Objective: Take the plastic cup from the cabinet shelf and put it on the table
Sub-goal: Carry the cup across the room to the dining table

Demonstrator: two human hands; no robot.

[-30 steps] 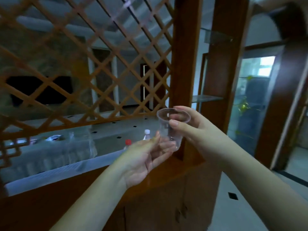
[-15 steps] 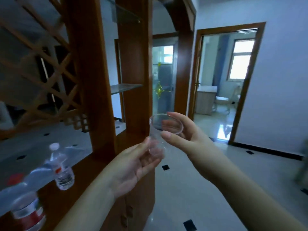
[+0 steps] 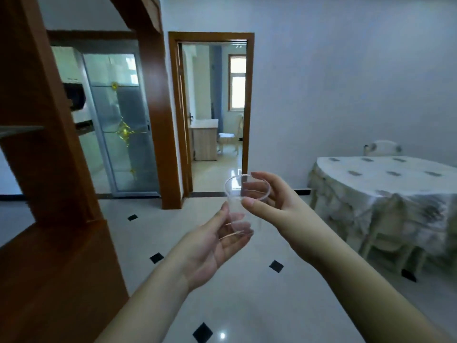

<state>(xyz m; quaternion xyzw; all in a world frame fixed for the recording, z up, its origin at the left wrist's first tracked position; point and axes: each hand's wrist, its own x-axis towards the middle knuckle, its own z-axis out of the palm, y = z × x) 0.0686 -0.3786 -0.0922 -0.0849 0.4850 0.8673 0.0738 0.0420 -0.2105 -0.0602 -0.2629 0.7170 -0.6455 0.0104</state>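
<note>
Left hand [image 3: 212,240]: palm up under the cup's base, fingers loosely curled around its lower part; it reads as a support, there to catch the weight rather than to squeeze.
Right hand [image 3: 269,201]: thumb on the near side of the rim and fingers wrapped round the far side, closed on the cup's upper part; this looks like the hold that steers.
Cup [image 3: 243,201]: clear plastic, upright, mouth up, held in mid-air between both hands over the floor (thin walls crush easily, which may be why two hands share it with a light touch).
Contents: it looks empty, though the clear wall makes that hard to be sure of.
Cabinet [image 3: 57,243]: dark wood, at the left and just beside the left forearm; the cup is already off its shelf and clear of it.
Floor [image 3: 247,293]: pale glossy tiles with small black squares, open ahead.
Table [image 3: 385,179]: round, under a pale patterned cloth, to the right and well apart from the hands; its top is bare where it shows.
Chair [image 3: 382,147]: behind the table, against the wall.
Doorway [image 3: 212,107]: farthest, opening on a lit room.
Step in hand: carrying; setting down is not yet done.
</note>
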